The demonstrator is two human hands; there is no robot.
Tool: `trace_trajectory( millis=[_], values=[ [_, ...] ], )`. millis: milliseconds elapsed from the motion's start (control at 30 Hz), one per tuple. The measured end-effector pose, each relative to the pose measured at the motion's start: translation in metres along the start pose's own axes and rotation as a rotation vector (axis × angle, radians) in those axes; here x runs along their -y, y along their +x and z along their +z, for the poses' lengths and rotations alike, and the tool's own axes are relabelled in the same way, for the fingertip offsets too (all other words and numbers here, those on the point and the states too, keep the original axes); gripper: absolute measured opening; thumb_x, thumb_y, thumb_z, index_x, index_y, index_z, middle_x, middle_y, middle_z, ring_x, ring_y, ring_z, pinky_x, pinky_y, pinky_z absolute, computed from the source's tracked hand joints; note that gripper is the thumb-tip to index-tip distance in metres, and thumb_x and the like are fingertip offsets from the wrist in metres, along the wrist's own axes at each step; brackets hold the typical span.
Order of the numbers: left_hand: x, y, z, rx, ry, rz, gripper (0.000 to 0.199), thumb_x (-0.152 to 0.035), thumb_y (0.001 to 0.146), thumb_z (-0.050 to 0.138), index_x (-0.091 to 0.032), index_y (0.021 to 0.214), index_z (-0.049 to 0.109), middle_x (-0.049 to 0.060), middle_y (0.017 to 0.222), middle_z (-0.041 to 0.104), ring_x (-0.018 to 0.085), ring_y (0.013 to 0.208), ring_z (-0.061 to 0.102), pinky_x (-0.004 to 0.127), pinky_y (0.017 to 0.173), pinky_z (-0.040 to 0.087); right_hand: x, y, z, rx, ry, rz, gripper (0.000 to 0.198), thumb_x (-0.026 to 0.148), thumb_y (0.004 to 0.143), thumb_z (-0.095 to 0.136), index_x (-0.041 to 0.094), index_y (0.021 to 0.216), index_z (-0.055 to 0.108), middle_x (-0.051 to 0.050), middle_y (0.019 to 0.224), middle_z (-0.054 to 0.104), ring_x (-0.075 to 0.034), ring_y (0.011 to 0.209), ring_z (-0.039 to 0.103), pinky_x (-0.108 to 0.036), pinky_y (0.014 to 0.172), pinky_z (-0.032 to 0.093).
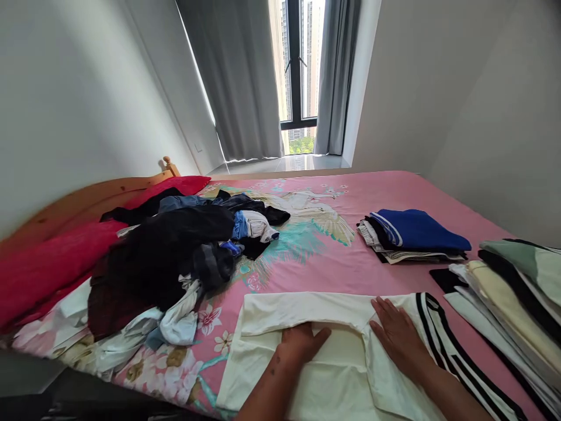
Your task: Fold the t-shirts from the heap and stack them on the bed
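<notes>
A white garment with black stripes [324, 374] lies spread on the bed in front of me, its far edge folded over toward me. My left hand [300, 345] reaches under that folded flap; the thumb stands apart on the cloth and the fingertips are hidden beneath the fold. On the right part of the garment, my right hand [401, 339] rests flat with its fingers stretched out, just left of the black stripes.
To the left, a tangled heap of dark and light clothes [170, 251] lies by red pillows [65, 263]. At right are a folded stack with a blue garment on top [421, 231] and another folded stack [512, 292]. A pink flowered sheet [315, 263] covers the bed.
</notes>
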State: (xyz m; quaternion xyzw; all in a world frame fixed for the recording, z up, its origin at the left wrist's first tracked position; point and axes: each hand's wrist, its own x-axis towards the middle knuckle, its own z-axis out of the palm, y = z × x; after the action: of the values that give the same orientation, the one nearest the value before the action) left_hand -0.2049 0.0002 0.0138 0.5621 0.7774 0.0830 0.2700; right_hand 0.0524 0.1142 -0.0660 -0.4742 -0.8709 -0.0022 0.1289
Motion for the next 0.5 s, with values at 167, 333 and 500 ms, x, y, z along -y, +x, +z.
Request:
trace_trajectory(
  millis=[167, 333, 500],
  values=[
    [0.058, -0.015, -0.024, -0.169, 0.125, 0.021, 0.055, -0.058, 0.082, 0.037, -0.031, 0.129, 0.049, 0.0, 0.138, 0.048, 0.027, 0.136, 0.027, 0.046, 0.114, 0.011, 0.001, 0.0, 0.002, -0.026, -0.029, -0.003, 0.057, 0.046, 0.09, 0.025, 0.015, 0.137, 0.037, -0.007, 0.144, 0.036, -0.022, 0.136, 0.025, -0.046, 0.112, 0.02],
    [0.122, -0.033, -0.052, -0.244, 0.165, -0.037, 0.048, -0.039, 0.083, 0.045, -0.042, 0.13, 0.043, -0.008, 0.145, 0.035, 0.027, 0.14, 0.012, 0.055, 0.111, -0.008, 0.0, -0.002, 0.008, -0.029, -0.036, -0.002, 0.059, 0.048, 0.09, 0.024, 0.015, 0.136, 0.038, -0.008, 0.144, 0.037, -0.023, 0.135, 0.026, -0.047, 0.111, 0.021],
    [0.162, -0.026, -0.071, -0.253, 0.091, -0.145, 0.055, -0.018, 0.075, 0.046, -0.033, 0.128, 0.049, -0.003, 0.143, 0.04, 0.019, 0.135, 0.027, 0.042, 0.113, 0.014, 0.0, -0.003, 0.011, -0.013, -0.046, 0.006, 0.059, 0.05, 0.09, 0.023, 0.016, 0.137, 0.037, -0.007, 0.144, 0.036, -0.022, 0.135, 0.026, -0.047, 0.111, 0.021]
  ],
)
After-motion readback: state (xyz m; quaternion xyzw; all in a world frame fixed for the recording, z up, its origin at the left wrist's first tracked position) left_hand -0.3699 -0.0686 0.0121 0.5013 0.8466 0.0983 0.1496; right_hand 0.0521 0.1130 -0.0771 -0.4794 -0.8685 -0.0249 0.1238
